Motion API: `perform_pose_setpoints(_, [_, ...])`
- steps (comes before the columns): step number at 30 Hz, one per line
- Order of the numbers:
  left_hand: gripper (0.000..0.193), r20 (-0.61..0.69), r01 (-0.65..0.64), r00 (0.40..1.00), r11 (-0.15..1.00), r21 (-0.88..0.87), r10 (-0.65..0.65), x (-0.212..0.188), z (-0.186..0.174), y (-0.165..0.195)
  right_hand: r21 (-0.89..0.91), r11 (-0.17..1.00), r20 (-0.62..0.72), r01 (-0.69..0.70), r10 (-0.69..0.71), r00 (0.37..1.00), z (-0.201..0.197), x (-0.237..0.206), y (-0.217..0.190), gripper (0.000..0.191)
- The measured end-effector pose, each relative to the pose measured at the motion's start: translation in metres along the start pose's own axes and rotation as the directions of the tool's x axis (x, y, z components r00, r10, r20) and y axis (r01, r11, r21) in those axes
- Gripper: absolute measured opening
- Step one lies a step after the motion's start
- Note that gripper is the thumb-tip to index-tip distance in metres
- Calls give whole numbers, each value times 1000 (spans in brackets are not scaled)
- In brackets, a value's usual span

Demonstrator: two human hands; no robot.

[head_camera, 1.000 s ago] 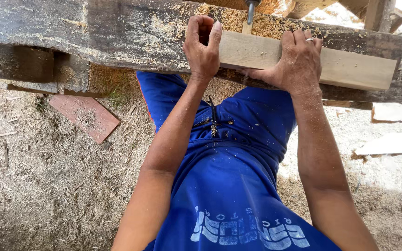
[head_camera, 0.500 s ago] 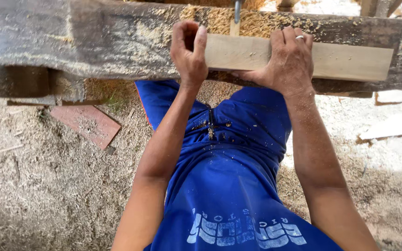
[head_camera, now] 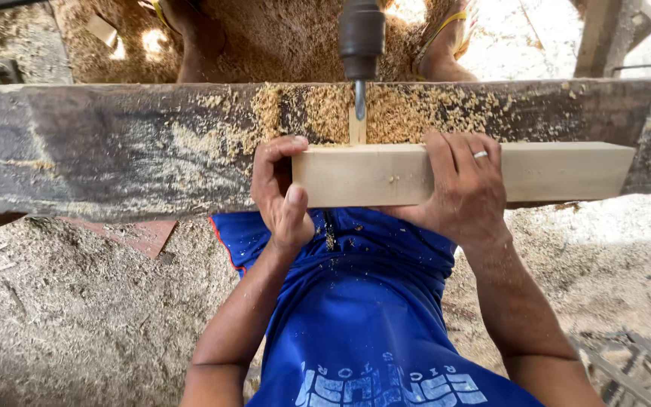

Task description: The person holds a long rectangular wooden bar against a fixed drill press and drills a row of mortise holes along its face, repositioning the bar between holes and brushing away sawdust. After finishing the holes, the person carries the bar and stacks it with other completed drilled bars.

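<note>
wood block (head_camera: 566, 172) now lower, drill bit (head_camera: 359, 99) newly visible above

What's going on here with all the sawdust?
A person in a blue shirt is steadying a pale wooden block on a long, weathered beam. The left hand cups its near end; the right hand grips over the middle. A drill bit points down just behind the block, amid sawdust.
</note>
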State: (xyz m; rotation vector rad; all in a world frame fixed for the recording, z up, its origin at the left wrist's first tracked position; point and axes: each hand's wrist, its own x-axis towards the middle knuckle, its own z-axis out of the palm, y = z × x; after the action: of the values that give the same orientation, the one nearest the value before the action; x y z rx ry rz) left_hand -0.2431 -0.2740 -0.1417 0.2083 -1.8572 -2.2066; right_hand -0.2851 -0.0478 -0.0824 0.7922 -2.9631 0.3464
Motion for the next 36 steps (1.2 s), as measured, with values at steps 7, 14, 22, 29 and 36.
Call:
perform_pose_setpoints(7, [67, -16, 53, 998, 998, -27, -54, 22, 4, -20, 10, 998, 60, -67, 67, 996, 13, 20, 22, 94])
perform_pose_setpoints(14, [62, -83, 35, 996, 999, 40, -31, 39, 12, -29, 56, 993, 136, -102, 93, 986, 17, 35, 34, 95])
perform_pose_setpoints(22, [56, -48, 34, 998, 994, 104, -29, 57, 8, -30, 44, 994, 147, -101, 94, 985, 22, 51, 40, 93])
perform_pose_setpoints(29, [47, -50, 18, 999, 992, 121, -11, 66, 11, -29, 22, 995, 146, -98, 94, 985, 24, 55, 41, 98])
perform_pose_setpoints(36, [41, -58, -12, 998, 985, 175, 22, 70, 13, -28, 4, 997, 143, -82, 80, 986, 22, 59, 40, 96])
